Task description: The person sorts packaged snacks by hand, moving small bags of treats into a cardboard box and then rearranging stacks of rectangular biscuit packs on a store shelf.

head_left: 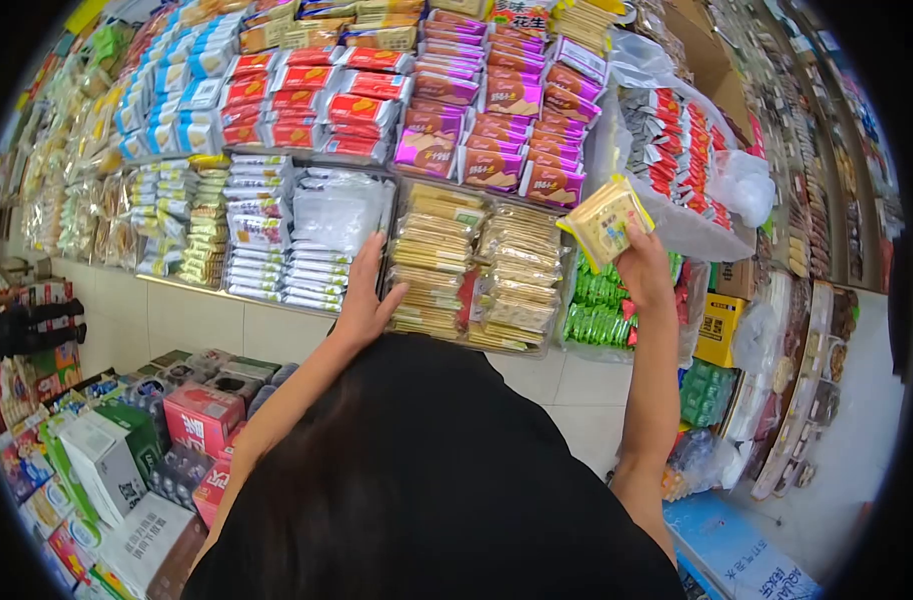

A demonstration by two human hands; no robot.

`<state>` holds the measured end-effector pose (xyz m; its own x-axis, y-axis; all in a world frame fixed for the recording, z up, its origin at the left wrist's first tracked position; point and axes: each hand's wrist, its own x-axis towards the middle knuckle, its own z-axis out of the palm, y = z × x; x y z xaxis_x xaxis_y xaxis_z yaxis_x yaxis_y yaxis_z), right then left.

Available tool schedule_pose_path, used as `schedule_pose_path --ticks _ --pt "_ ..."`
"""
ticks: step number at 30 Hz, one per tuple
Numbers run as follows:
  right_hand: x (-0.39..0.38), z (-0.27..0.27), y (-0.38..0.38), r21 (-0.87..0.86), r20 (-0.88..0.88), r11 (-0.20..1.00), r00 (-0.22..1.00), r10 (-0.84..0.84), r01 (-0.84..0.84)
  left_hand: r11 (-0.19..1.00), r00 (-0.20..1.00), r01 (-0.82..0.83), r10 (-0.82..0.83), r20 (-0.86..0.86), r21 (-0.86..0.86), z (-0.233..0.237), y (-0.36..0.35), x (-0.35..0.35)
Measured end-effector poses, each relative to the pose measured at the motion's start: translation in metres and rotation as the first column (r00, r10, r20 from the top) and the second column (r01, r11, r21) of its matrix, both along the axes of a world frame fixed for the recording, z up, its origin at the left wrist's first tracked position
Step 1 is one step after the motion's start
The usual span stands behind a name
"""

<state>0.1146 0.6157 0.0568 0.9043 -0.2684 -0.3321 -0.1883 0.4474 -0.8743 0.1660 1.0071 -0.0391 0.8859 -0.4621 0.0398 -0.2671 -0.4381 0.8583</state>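
My right hand [644, 268] is raised and grips a small yellow snack packet [604, 221] in front of the shelf. My left hand [369, 300] lies flat, fingers apart, on the front rim of a metal tray [402, 190], touching the stacked tan cracker packs [437, 255]. A second stack of clear-wrapped cracker packs [522, 275] fills the right half of that tray, just below the yellow packet. My dark top fills the lower middle of the view.
Trays of red packs [317, 100], purple packs [497, 120], white packs [307, 230] cover the sloped shelf. A clear bag of red-and-white packets [682, 150] sits right, green packets [597, 310] under it. Boxes [202, 415] crowd the floor lower left.
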Motion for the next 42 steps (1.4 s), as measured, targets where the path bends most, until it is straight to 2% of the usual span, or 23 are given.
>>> schedule_pose_path --ticks 3,7,10,11,13,14,16,17,19,20,22,25,26,29,30,32,33,35,39,42 --pt "-0.015 -0.007 0.013 0.056 -0.052 0.998 0.999 0.007 -0.004 1.0 1.0 0.0 0.0 0.017 0.0 0.0 0.005 -0.005" --pt "-0.026 -0.01 0.035 0.006 -0.131 0.992 0.983 0.128 -0.129 1.0 1.0 -0.008 0.008 -0.006 -0.015 -0.002 0.009 -0.01" --pt "-0.029 -0.014 0.056 -0.19 -0.199 0.916 0.927 0.317 -0.354 1.0 1.0 -0.004 0.004 -0.02 0.0 -0.003 0.01 -0.014" --pt "-0.029 -0.014 0.062 -0.191 -0.196 0.915 0.927 0.318 -0.355 1.0 1.0 -0.005 0.005 -0.017 0.0 -0.003 0.011 -0.016" --pt "-0.025 -0.007 0.087 -0.375 -0.423 0.695 0.78 0.461 -0.613 1.0 1.0 -0.003 0.003 -0.011 -0.013 -0.003 0.012 -0.019" --pt "-0.024 -0.008 0.098 -0.375 -0.423 0.695 0.78 0.461 -0.614 1.0 1.0 -0.004 0.003 -0.011 -0.013 -0.003 0.012 -0.021" --pt "-0.021 -0.012 0.125 -0.639 -0.475 0.302 0.672 0.568 -0.707 1.0 1.0 -0.006 0.005 -0.001 -0.026 -0.003 0.012 -0.024" --pt "-0.019 -0.011 0.14 -0.638 -0.476 0.302 0.671 0.568 -0.708 1.0 1.0 -0.006 0.006 -0.003 -0.025 -0.004 0.013 -0.027" --pt "-0.015 -0.009 0.169 -0.793 -0.513 -0.038 0.633 0.58 -0.608 0.998 1.0 -0.022 0.022 -0.006 -0.053 -0.004 0.011 -0.03" --pt "-0.016 -0.016 0.181 -0.792 -0.516 -0.037 0.637 0.573 -0.609 0.998 1.0 -0.015 0.015 -0.006 -0.057 -0.004 0.011 -0.031" --pt "-0.019 -0.037 0.201 -0.893 -0.437 -0.16 0.724 0.533 -0.421 0.995 0.999 -0.051 0.051 -0.007 -0.082 -0.005 0.013 -0.035" --pt "-0.016 -0.05 0.226 -0.914 -0.404 -0.195 0.757 0.514 -0.355 0.996 0.995 -0.047 0.039 -0.095 -0.082 -0.002 0.018 -0.04" --pt "-0.016 -0.054 0.23 -0.913 -0.407 -0.196 0.759 0.509 -0.358 0.997 0.999 -0.026 0.028 0.025 -0.074 -0.005 0.018 -0.041" --pt "-0.017 -0.057 0.232 -0.938 -0.348 -0.198 0.771 0.534 -0.286 0.998 0.999 0.053 -0.053 0.004 -0.039 -0.002 0.021 -0.044" --pt "-0.018 -0.054 0.23 -0.942 -0.332 -0.148 0.776 0.536 -0.301 0.997 0.993 0.072 -0.074 -0.094 -0.032 0.005 0.021 -0.045" --pt "-0.021 -0.051 0.227 -0.941 -0.32 -0.085 0.786 0.528 -0.326 0.989 0.987 0.144 -0.147 -0.065 -0.044 0.006 0.021 -0.046" --pt "-0.024 -0.054 0.224 -0.949 -0.302 -0.087 0.796 0.524 -0.303 0.984 0.983 0.178 -0.179 -0.036 -0.019 0.008 0.021 -0.046" --pt "-0.029 -0.06 0.219 -0.973 -0.201 -0.014 0.813 0.546 -0.231 0.976 0.977 0.215 -0.215 -0.008 0.024 0.011 0.017 -0.045" --pt "-0.039 -0.055 0.207 -0.977 -0.162 0.031 0.828 0.538 -0.211 0.971 0.972 0.234 -0.235 0.028 0.042 0.003 0.012 -0.042" --pt "-0.045 -0.057 0.201 -0.957 -0.218 0.053 0.826 0.519 -0.286 0.973 0.975 0.224 -0.224 0.001 0.055 -0.001 0.01 -0.04"
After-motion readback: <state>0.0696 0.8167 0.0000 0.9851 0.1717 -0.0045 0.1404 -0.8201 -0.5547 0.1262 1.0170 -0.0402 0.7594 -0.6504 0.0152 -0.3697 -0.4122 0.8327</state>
